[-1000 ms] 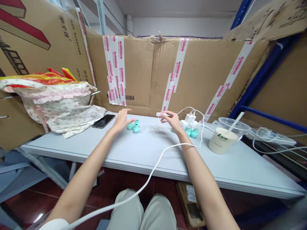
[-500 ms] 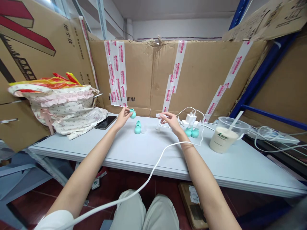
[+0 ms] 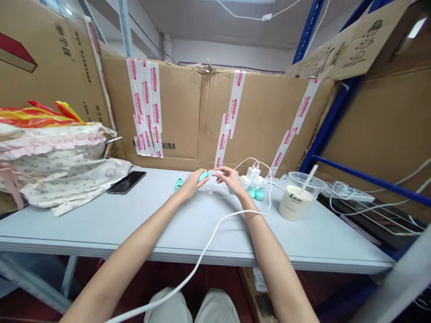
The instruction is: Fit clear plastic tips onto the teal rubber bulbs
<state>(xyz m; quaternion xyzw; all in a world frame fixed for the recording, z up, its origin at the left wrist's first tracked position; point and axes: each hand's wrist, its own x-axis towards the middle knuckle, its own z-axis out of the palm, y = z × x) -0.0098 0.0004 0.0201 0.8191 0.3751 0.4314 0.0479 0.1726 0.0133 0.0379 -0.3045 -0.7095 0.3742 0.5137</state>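
My left hand (image 3: 190, 185) is closed around a teal squeeze bulb (image 3: 203, 176), held on its side above the table with its neck towards the right. Facing it, my right hand (image 3: 230, 178) pinches a small clear plastic nozzle (image 3: 212, 172). Bulb and nozzle meet or nearly meet; I cannot tell whether they are joined. Behind my left wrist stand more teal bulbs (image 3: 179, 181), partly hidden. Small clear pieces (image 3: 209, 190) lie on the table between my hands. To the right of my right hand, teal bulbs with clear nozzles (image 3: 259, 194) stand upright; another is partly hidden by that hand.
A white cable (image 3: 215, 242) crosses in front of me, over my right forearm. A power strip with a charger (image 3: 253, 174) sits behind the bulbs. A drink cup (image 3: 296, 202) stands right; a phone (image 3: 126, 182) and cloth bag (image 3: 67, 166) lie left. Cardboard (image 3: 182, 112) walls the back.
My left hand reached among the bulbs, picked one up and carried it right to the nozzle in my right hand. The camera view has turned slightly right.
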